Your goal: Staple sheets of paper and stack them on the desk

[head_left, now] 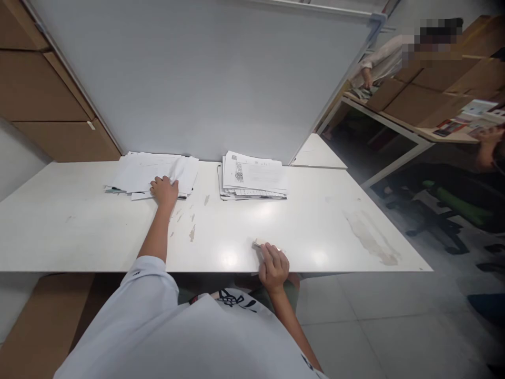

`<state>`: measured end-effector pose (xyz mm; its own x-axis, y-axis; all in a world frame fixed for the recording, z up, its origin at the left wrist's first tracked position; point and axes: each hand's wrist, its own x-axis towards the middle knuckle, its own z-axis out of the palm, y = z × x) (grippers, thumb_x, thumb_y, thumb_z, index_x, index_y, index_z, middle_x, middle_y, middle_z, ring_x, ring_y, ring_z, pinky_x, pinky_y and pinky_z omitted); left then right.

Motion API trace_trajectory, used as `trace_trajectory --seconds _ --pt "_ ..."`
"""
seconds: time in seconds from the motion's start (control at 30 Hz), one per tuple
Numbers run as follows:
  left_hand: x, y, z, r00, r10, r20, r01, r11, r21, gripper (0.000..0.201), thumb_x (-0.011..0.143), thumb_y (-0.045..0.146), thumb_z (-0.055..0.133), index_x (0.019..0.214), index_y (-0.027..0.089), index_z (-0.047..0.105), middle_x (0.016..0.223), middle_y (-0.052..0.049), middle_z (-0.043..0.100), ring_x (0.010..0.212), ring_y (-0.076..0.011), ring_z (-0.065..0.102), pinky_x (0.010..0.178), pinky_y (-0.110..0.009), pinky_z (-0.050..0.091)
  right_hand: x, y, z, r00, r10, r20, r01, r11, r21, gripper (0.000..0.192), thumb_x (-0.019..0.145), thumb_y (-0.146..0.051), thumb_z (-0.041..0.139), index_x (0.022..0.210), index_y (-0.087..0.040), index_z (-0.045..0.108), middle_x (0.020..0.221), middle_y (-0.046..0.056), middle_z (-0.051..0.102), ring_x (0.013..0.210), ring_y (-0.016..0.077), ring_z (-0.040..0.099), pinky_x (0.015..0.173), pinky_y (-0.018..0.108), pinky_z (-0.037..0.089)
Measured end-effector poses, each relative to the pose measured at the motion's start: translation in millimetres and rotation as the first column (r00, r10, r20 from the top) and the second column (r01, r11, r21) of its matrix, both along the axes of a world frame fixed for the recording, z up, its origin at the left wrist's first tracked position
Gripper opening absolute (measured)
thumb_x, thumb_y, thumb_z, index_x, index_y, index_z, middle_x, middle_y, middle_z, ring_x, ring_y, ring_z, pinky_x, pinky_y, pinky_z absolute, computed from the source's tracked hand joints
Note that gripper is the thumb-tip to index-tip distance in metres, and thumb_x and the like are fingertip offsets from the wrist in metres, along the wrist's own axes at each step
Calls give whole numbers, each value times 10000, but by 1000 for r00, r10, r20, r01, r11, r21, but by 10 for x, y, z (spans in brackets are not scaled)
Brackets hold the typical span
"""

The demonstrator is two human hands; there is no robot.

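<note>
- At the far left a stack of brown cardboard boxes (47, 89) stands behind the white table (79, 226).
- A loose pile of papers (138, 171) lies on the table's left half, close against the foot of the white panel (205, 73), its sheets fanned unevenly.
- The left hand (164, 190) reaches far forward, arm straight, and rests on the near right corner of that pile. Its fingers are curled down onto the top sheet with the knuckles up; whether they pinch a sheet cannot be told.
- Just below this hand the table top shows a few scuffed patches (192, 232) where the coating has worn off.
- To the right, apart from the first pile, a neater stack of printed sheets (252, 176) lies against the panel, dark print visible on its top page. Neither hand touches it.
- Nearer the person, by the table's front edge, a small pale object (259, 242) lies flat on the table. The right hand (273, 266) touches it from the near side, fingers bent and held close together, fingertips over its near end; what the object is cannot be told.
- A larger worn stain (371, 239) marks the table's right part.
- Far right, beyond the panel, another person in a light sleeve (381, 60) leans at another table (394, 123) bearing cardboard and printed things.
</note>
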<state>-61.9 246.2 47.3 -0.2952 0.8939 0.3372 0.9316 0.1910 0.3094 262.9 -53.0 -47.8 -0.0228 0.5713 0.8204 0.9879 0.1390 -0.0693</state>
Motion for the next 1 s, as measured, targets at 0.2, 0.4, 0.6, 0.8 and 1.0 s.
trace_trajectory --seconds 0.2,0.4,0.6,0.8,1.0 --pt "-76 -175 208 998 -56 43 50 991 126 351 923 248 422 1129 34 609 1120 -243 613 1110 -359 544 981 -476 431 7 -27 22 1000 3 -5 -3 1000 11 540 871 -128 453 1402 -165 542 1177 115 707 1128 248 625 1029 398 423" --pt "-12 -1717 107 903 -405 -145 424 893 151 274 936 300 474 1001 115 666 859 -154 639 903 -311 608 847 -479 512 27 -69 -30 1000 25 -1 -25 1000 10 560 856 -117 515 1412 -182 534 1169 102 713 1074 244 652 1001 386 450" --pt "372 -2918 -145 546 -837 37 832 536 -142 567 977 346 514 1503 200 361 1402 -130 553 1313 -253 495 1084 -423 459 115 -84 -195 999 33 7 -34 995 91 518 817 -152 563 1333 -168 608 1128 107 723 1027 257 650 949 389 446" --pt "525 -2846 -105 313 -948 61 937 298 -185 453 1025 229 356 1470 164 414 1463 -132 515 1440 -219 371 1166 -384 387 21 -168 35 968 -14 -249 -19 992 -128 322 863 -220 515 1127 -181 696 1101 116 706 1043 261 626 954 422 426" --pt "311 -2687 -232 659 -752 -3 741 650 -171 710 951 483 520 1554 189 287 1593 -173 302 1511 -371 139 1191 -637 209 -172 -558 550 430 -231 -873 -182 925 -334 427 943 -494 438 1012 -164 700 969 115 680 898 236 643 781 383 520"
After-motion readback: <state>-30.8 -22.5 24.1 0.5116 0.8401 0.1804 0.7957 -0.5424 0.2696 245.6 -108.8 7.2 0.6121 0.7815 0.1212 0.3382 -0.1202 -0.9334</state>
